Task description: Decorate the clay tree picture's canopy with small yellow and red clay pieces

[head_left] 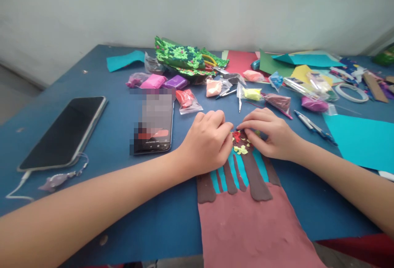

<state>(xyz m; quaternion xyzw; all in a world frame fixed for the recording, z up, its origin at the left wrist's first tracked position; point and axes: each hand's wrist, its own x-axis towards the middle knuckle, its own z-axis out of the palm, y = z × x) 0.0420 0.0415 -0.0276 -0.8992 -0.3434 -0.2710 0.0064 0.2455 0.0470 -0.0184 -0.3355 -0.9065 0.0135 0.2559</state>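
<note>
A clay picture (246, 223) lies in front of me: dusty-pink clay below, dark brown clay trunks (258, 182) over turquoise above. Small yellow pieces (241, 150) and red pieces (236, 136) sit on its upper part. My left hand (211, 140) is closed at the picture's upper left, fingers curled over; whatever its fingertips hold is hidden. Opposite it, my right hand (266, 132) bends over the upper right, thumb and forefinger brought near each other beside the red pieces. Anything between them is too small to make out.
Two phones, a dark one (64, 132) and a lit one (155, 124), lie left. Bagged clay such as a red pack (186, 99) lines the back, near a green textured piece (184, 56). Pens (315, 126) and turquoise paper (363, 140) are at right.
</note>
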